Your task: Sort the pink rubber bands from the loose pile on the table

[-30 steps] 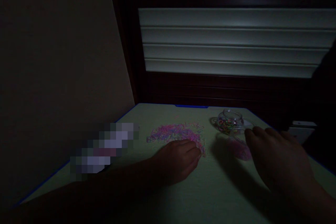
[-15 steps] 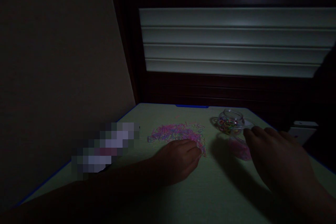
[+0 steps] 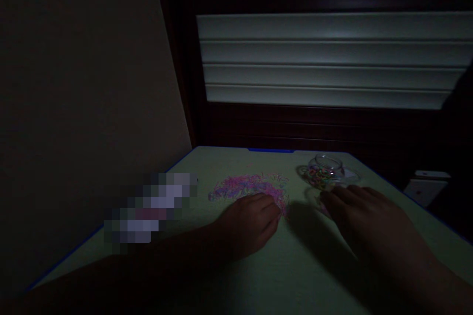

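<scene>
A loose heap of small pink, purple and multicoloured bands point(image 3: 244, 184), which look like rubber bands, is spread over the pale table point(image 3: 281, 275). My left hand point(image 3: 253, 219) rests at the heap's near right edge, its fingers curled together; what they pinch, if anything, is hidden. My right hand point(image 3: 369, 216) hovers over a clear container point(image 3: 317, 198) and hides most of it. Its fingers bend downward with the tips out of sight. Behind that hand stands an open clear jar point(image 3: 325, 170) partly filled with darker multicoloured bands.
A clear round lid-like piece point(image 3: 353, 175) lies beside the jar. At the left table edge is a pixelated pale object point(image 3: 155, 206). A white device or box point(image 3: 424, 189) stands past the right edge. A wall point(image 3: 92, 83) borders the left, and a slatted panel point(image 3: 325, 54) the back.
My right hand has moved left and slightly down, now covering most of the container with pink bands that showed before. My left hand has barely shifted at the heap.
</scene>
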Available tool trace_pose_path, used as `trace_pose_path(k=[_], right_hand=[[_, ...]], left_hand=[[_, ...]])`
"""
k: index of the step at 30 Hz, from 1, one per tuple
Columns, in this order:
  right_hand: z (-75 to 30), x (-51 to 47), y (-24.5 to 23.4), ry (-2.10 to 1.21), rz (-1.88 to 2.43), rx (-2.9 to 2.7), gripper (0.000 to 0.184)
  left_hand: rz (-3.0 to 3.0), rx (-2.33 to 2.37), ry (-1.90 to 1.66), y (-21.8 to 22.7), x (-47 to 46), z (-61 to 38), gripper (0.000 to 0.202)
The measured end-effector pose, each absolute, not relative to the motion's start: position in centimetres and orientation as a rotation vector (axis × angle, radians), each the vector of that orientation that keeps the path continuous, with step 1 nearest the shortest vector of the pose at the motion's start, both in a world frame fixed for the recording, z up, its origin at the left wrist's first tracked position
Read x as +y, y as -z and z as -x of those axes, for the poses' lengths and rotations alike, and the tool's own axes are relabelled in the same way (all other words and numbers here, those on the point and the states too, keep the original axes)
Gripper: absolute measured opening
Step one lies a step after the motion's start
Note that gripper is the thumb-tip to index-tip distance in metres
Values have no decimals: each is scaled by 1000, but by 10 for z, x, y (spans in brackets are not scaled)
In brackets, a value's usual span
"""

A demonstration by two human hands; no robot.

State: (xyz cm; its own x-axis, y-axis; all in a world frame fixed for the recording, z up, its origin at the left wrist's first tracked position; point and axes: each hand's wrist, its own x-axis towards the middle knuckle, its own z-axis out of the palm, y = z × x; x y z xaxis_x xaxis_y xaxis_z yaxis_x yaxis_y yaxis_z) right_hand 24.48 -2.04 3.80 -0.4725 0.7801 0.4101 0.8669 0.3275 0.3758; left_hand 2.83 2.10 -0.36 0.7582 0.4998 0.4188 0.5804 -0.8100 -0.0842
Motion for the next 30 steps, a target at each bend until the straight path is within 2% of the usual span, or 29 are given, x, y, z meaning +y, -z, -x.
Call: trace_pose_path(k=[2,4,22,30], right_hand=[[-237,-23,-34,549,1466,-2562,20],[-230,-26,-31,480,1420,-2609,17],[-231,-17,-21,267,1440,-2625,19],[-230,-18,-22,239,1478,-2608,19]], left_hand=[[2733,-891,574,5,22,-28,16],[2737,-919,561,5,22,-28,15],[2750,-865,415,1,21,-32,17],[2807,-920,515,3,25,-35,18]])
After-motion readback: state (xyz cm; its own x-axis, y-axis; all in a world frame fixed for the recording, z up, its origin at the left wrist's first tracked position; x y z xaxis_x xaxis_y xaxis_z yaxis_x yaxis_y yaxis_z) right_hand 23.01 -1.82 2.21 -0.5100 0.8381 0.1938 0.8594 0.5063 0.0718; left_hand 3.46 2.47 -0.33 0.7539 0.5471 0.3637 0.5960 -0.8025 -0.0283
